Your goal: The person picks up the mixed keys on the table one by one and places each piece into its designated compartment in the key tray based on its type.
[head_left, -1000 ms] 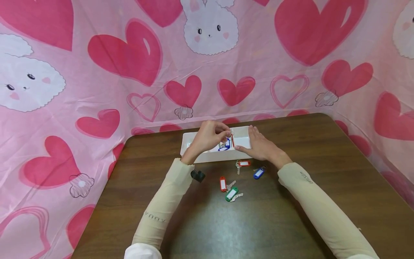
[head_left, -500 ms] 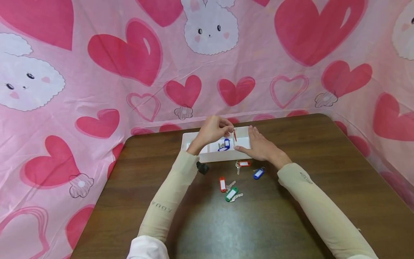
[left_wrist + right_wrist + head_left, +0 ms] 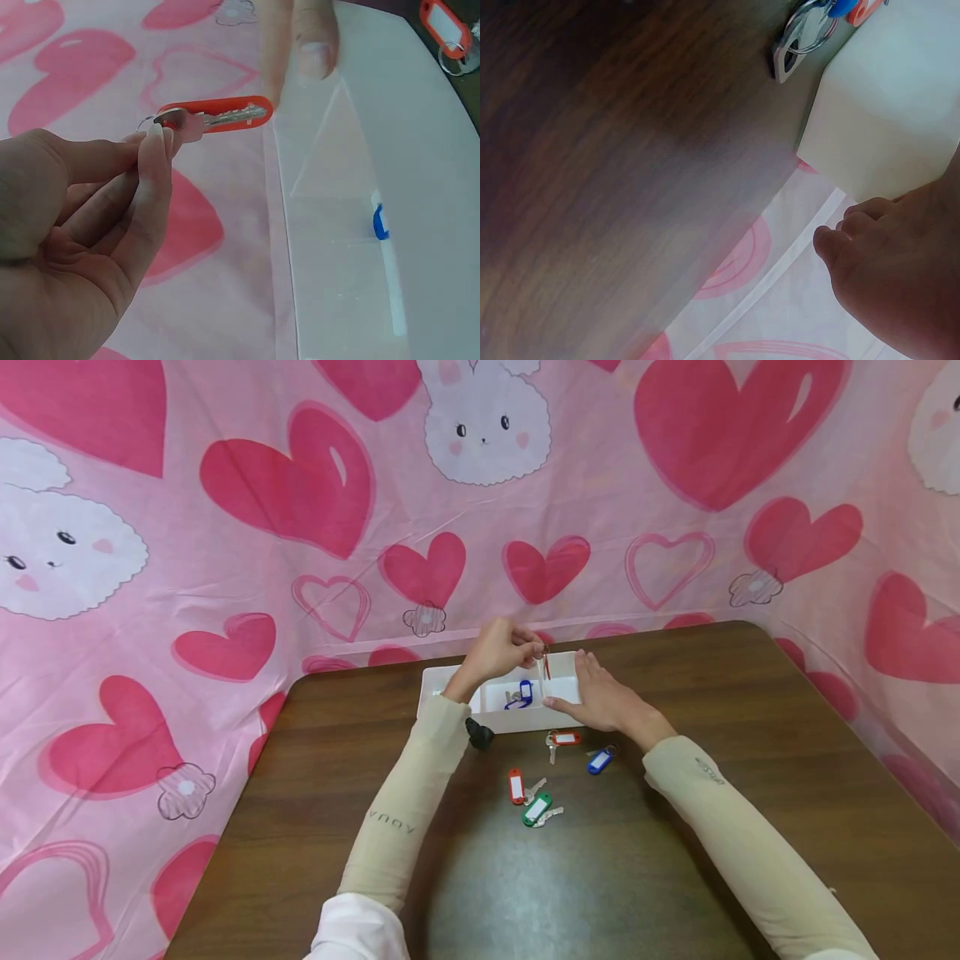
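My left hand (image 3: 495, 650) pinches a red key tag (image 3: 225, 103) by its ring end, between thumb and fingers. A silver key (image 3: 238, 115) lies along the tag. In the head view, the held tag hangs above the right part of a white divided tray (image 3: 510, 722). My right hand (image 3: 603, 700) rests against the tray's right end, its fingers straight along the end wall and the thumb at the front rim. Blue key tags (image 3: 526, 692) with keys lie in the tray's middle compartment. The left compartment is partly hidden by my left hand.
In front of the tray, on the brown table (image 3: 300, 843), lie a red key tag (image 3: 566, 738), a blue key tag (image 3: 600, 761), another red tag (image 3: 517, 786) and a green tag (image 3: 537, 810), with keys. A pink heart-patterned cloth (image 3: 480, 518) hangs behind.
My left hand has risen and moved slightly right and back, lifting the red key tag higher over the tray. The right hand stays in place.
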`<state>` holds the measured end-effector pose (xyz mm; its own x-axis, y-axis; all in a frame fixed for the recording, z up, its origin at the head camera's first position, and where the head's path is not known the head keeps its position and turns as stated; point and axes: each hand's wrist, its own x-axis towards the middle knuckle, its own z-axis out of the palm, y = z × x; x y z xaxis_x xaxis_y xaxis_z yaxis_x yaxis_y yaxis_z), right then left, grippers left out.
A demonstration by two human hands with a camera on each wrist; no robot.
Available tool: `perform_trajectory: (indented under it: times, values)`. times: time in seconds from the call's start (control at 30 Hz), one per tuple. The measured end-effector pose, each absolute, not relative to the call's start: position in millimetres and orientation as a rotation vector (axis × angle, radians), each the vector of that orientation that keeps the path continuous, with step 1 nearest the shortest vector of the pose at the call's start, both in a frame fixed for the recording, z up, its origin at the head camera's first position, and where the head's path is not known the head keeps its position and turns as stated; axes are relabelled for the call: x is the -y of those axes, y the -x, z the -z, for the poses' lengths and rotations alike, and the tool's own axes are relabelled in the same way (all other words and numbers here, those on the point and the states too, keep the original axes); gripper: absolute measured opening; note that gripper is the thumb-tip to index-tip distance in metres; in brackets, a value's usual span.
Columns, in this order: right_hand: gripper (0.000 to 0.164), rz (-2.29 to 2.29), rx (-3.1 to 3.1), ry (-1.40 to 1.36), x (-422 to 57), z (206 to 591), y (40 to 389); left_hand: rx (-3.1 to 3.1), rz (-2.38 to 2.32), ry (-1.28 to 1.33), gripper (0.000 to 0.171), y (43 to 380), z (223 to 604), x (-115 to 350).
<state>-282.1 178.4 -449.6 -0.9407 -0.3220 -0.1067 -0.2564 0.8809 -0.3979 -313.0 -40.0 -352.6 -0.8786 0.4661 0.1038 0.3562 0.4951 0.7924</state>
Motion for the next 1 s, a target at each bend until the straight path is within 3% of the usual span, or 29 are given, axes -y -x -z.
perform_trajectory:
  times: [1.0]
  values:
    - [0.128, 0.590, -2.886, 0.458, -180.0, 449.4, 281.9, -2.530, -1.385, -0.612, 0.017, 340.4, 362.1, 20.6]
